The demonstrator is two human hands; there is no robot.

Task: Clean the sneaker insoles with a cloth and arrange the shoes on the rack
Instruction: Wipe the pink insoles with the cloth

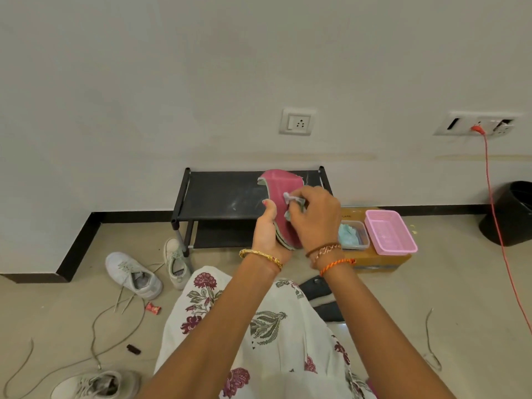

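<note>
Our left hand (266, 234) grips the pink insole (283, 197) upright above the black shoe rack (218, 194), fingers clamped on its lower end. Our right hand (315, 217) pinches a pale cloth (292, 199) against the insole's face. Two white sneakers (134, 275) lie on the floor by the rack's left corner.

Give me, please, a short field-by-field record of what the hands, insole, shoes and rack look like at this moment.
left hand: grips the pink insole from below
right hand: pinches a pale cloth against the insole
rack: black, both visible shelves bare of shoes
sneakers: two white ones on the floor left of the rack, a third nearer, laces loose
pink basket: on a cardboard box, right of rack
</note>
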